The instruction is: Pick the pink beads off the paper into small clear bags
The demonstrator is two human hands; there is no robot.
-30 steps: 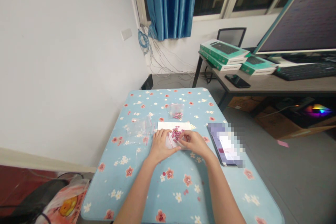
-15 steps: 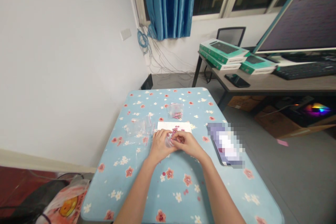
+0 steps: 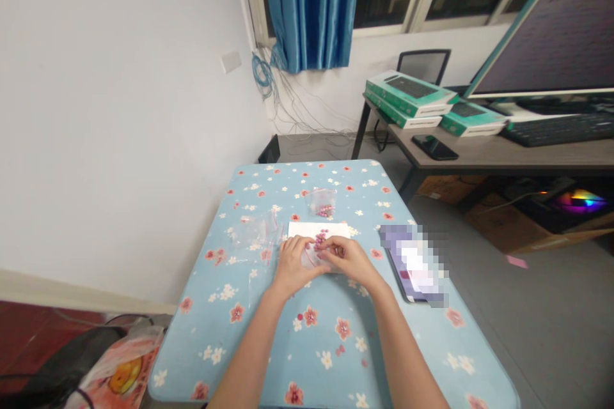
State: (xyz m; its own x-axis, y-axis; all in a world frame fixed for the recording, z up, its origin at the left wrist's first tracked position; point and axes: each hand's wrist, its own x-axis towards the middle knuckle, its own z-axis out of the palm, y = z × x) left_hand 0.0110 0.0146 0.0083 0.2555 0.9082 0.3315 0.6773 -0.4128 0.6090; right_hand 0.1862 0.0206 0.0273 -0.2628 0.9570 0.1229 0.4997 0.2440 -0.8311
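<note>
Pink beads [image 3: 320, 238] lie in a loose pile on a white sheet of paper [image 3: 298, 229] in the middle of the table. A small clear zip bag [image 3: 309, 259] is held low at the near side of the paper by my left hand [image 3: 291, 263], its thumb stretched along the near edge. My right hand [image 3: 348, 259] reaches in from the right, fingertips at the beads and thumb a little apart from them. Its other fingers are curled under and partly hidden. Behind the paper rests another clear bag [image 3: 322, 203] with pink beads in it.
Clear plastic bags [image 3: 252, 230] lie left of the paper. A phone-like device [image 3: 398, 262], partly blurred out, lies at the right table edge. The flowered blue table [image 3: 268, 358] stands beside a wall [image 3: 144, 108]; a desk [image 3: 480, 156] with keyboard boxes [image 3: 407, 96] is at right.
My right hand's fingertips have moved from the bag's mouth slightly forward to the beads, and thumb and fingers have parted. The left hand stays in place with the bag.
</note>
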